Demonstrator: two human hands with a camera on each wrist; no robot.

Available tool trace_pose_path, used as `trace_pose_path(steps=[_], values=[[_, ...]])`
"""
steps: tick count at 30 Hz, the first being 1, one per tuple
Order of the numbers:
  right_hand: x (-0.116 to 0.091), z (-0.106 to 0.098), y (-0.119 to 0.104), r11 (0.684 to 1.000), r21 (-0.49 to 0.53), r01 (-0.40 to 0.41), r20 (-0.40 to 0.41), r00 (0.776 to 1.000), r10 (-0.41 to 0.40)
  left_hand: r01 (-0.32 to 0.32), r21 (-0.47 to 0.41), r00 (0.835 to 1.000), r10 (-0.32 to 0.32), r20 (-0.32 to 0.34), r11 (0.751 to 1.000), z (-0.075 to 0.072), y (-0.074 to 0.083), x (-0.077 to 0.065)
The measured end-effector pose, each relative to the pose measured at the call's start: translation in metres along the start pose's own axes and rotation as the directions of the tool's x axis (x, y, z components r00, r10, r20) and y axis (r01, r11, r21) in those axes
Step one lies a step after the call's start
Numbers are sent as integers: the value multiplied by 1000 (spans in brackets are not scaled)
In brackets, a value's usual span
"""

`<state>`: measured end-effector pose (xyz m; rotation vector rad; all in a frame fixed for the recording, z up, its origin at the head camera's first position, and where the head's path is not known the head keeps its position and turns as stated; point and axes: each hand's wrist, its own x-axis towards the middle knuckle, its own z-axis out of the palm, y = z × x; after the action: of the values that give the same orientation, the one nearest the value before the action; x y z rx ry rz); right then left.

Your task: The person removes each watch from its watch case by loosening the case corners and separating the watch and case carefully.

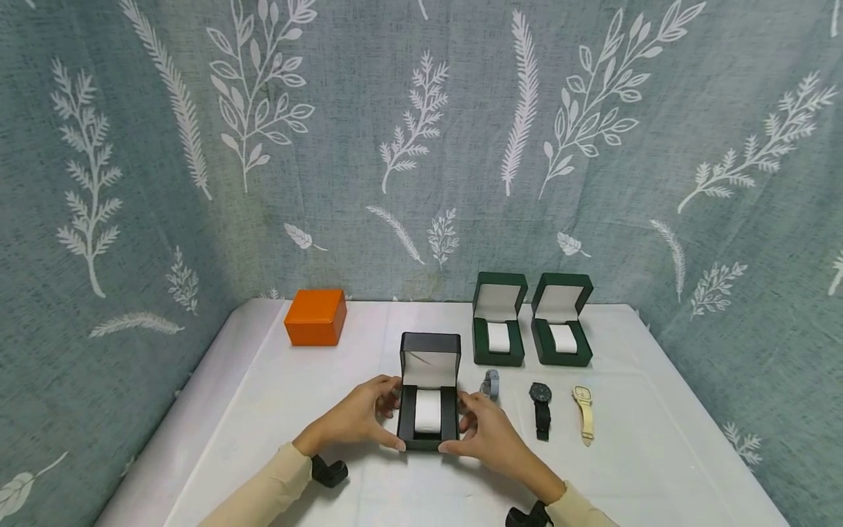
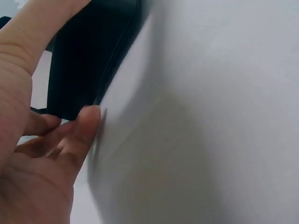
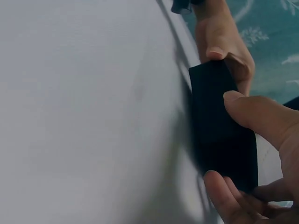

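A black watch box (image 1: pixel 431 341) stands with its lid raised on the white-covered table, a white cushion (image 1: pixel 428 411) inside. My left hand (image 1: pixel 358 411) grips its left side, the thumb at the front corner and the fingers along the wall. On the opposite side my right hand (image 1: pixel 492 438) holds the box with thumb in front and fingers curled by the side. In the right wrist view, the right thumb lies on the box's dark front face (image 3: pixel 212 107). The left wrist view has left fingertips (image 2: pixel 88 119) at the box's lower edge. A grey watch (image 1: pixel 492 383) sits just beyond the right hand.
A black watch (image 1: pixel 541 411) and a gold-coloured watch (image 1: pixel 584 415) lie on the right. Two green watch boxes (image 1: pixel 498 359) (image 1: pixel 565 359) stand with lids raised at the back right. An orange box (image 1: pixel 315 318) is at the back left. Patterned cloth (image 1: pixel 356 241) hangs behind the table.
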<state>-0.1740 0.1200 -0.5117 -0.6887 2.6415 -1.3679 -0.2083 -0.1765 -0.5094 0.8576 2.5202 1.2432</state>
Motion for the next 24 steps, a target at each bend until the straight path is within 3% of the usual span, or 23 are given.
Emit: trace_pose_path(steps=[6,13,24], values=[[26,-12,-13,1000,5,9,-3,1000,-9,-6,-46,999,3,-54,999,-23,3,8],[64,-31,-22,998,-57,-17,-33,999,15,10,-87,997,-17,-79,996,-50,0,38],[115,-46,-14,979,-123,-162,11,986,165,118,-134,992,-121,-20,984,-69,-21,80]])
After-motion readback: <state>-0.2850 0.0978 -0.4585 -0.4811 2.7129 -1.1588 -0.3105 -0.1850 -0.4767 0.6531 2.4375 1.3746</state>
